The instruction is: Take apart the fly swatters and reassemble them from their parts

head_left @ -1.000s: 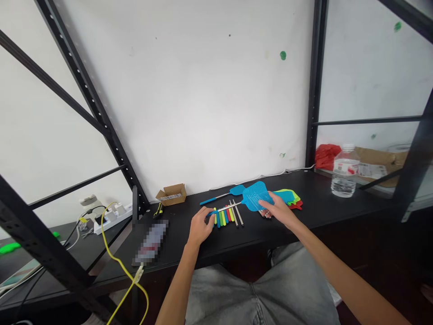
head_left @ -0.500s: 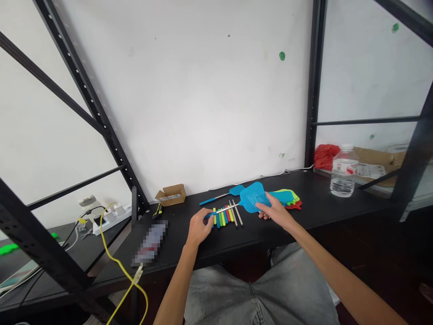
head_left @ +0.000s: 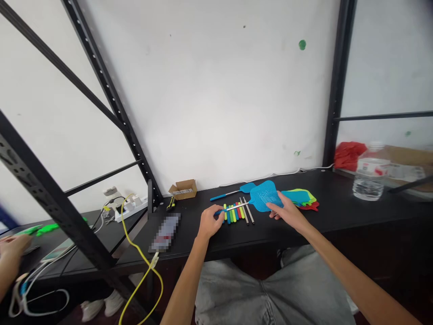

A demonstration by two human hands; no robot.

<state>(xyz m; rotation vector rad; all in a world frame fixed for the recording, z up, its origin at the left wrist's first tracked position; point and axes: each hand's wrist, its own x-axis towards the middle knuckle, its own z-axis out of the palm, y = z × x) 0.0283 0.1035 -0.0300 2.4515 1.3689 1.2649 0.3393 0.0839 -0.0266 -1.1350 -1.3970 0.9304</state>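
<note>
A blue fly swatter (head_left: 265,195) with a metal rod is held level above the black table. My left hand (head_left: 211,220) is closed round its blue handle; my right hand (head_left: 287,211) grips the right side of its mesh head, thumb on top. Beneath the rod lies a row of coloured handles (head_left: 233,215) in blue, green, yellow and red. Two grey metal rods (head_left: 249,212) lie just right of them. Behind, another blue fly swatter (head_left: 228,194) rests on the table. A stack of blue, yellow-green and red swatter heads (head_left: 299,197) sits beyond my right hand.
A small open cardboard box (head_left: 183,190) stands near the wall. A blurred-out phone (head_left: 165,232) lies left on the table (head_left: 203,247), a yellow cable (head_left: 135,243) trailing off. At right stands a water bottle (head_left: 368,176). Another person's hand (head_left: 15,243) shows far left.
The view has swung left, so everything sits further right in the picture. Another person's hand has come into view at far left. Both my hands keep hold of the blue fly swatter.
</note>
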